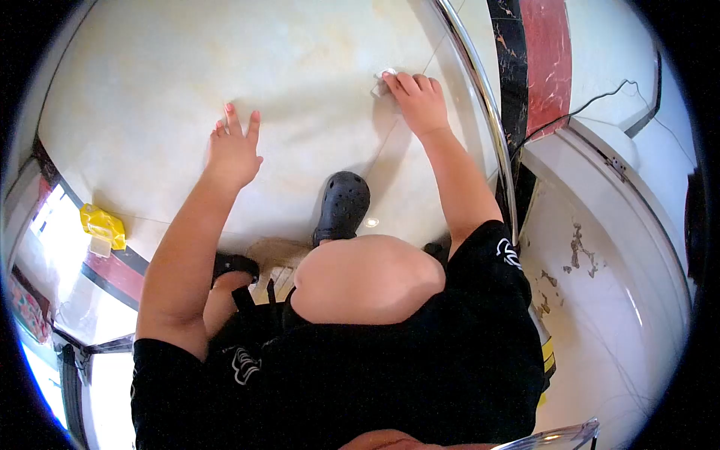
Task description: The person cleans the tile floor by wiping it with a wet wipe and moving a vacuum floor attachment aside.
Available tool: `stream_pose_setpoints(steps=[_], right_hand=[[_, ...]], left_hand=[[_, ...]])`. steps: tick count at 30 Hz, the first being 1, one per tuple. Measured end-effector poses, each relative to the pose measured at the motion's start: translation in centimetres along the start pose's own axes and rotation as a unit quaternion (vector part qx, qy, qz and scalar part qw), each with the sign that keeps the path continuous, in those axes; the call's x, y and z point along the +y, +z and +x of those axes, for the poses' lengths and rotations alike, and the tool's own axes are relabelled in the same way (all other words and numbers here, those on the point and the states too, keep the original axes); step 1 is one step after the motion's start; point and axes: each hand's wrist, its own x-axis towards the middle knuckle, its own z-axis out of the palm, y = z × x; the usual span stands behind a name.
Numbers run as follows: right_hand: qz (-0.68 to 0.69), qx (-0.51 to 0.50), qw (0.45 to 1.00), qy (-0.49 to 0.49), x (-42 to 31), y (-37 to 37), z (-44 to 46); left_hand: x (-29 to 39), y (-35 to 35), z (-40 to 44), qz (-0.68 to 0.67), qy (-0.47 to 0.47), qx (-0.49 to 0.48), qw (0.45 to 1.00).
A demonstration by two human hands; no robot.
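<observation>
My left hand (235,155) is over the pale tiled floor (315,45), fingers spread and nothing held; whether its fingertips touch the tile I cannot tell. Farther right, my right hand (421,103) pinches a small white piece (388,73) at the floor, close to a tile joint. It looks like a tissue or wipe, mostly hidden by the fingers. Between my arms stands a dark clog (346,201) on my foot, just ahead of my bare knee.
A curved chrome rail (484,97) runs along the right of my right arm. Beyond it are a black and red floor border, a dark cable (589,105) and a white panel (600,247) with peeling patches. At left lies a yellow packet (103,226).
</observation>
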Motion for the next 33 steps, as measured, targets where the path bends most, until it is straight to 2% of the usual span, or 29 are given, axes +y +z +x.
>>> stream_pose_setpoints(steps=[7, 9, 13, 21, 23, 24, 26, 27, 29, 30, 33], right_hand=[[-0.014, 0.004, 1.0, -0.012, -0.3, -0.4, 0.1], [-0.018, 0.017, 1.0, -0.015, 0.0, -0.3, 0.3], [-0.021, 0.017, 0.999, -0.024, 0.2, -0.5, 0.8], [-0.011, 0.019, 1.0, -0.013, 0.3, -0.1, -0.6], [-0.04, -0.062, 0.995, 0.069, 1.3, -0.6, 0.3], [-0.041, -0.063, 0.995, 0.069, 2.1, -0.5, 0.6], [-0.022, -0.057, 0.969, 0.239, 3.6, -0.3, 1.1], [-0.026, -0.056, 0.968, 0.242, 3.4, -0.2, 0.9], [-0.045, -0.134, 0.973, 0.183, 1.9, 0.5, 0.1], [0.005, -0.082, 0.987, 0.136, 1.2, 0.3, -0.8], [-0.008, -0.054, 0.989, 0.139, 1.2, 0.5, -0.9]], left_hand=[[0.1, -0.2, 0.0, 0.029, -0.003, 0.001, 1.0], [0.1, -1.0, 0.0, 0.019, -0.012, -0.056, 0.998], [0.4, -1.2, 0.0, 0.022, -0.014, -0.06, 0.998], [-0.1, 0.1, 0.1, 0.006, 0.0, 0.005, 1.0], [0.1, -0.6, 0.0, 0.012, -0.009, -0.02, 1.0], [0.3, -1.0, -0.1, 0.017, -0.017, -0.046, 0.999], [0.5, -1.0, -0.3, 0.013, -0.018, -0.043, 0.999], [0.5, -1.1, -0.3, 0.01, -0.02, -0.04, 0.999], [0.3, -1.0, -0.1, 0.01, -0.017, -0.04, 0.999], [0.3, -1.1, -0.2, 0.008, -0.015, -0.046, 0.999], [0.4, -1.1, -0.1, 0.019, -0.015, -0.05, 0.998]])
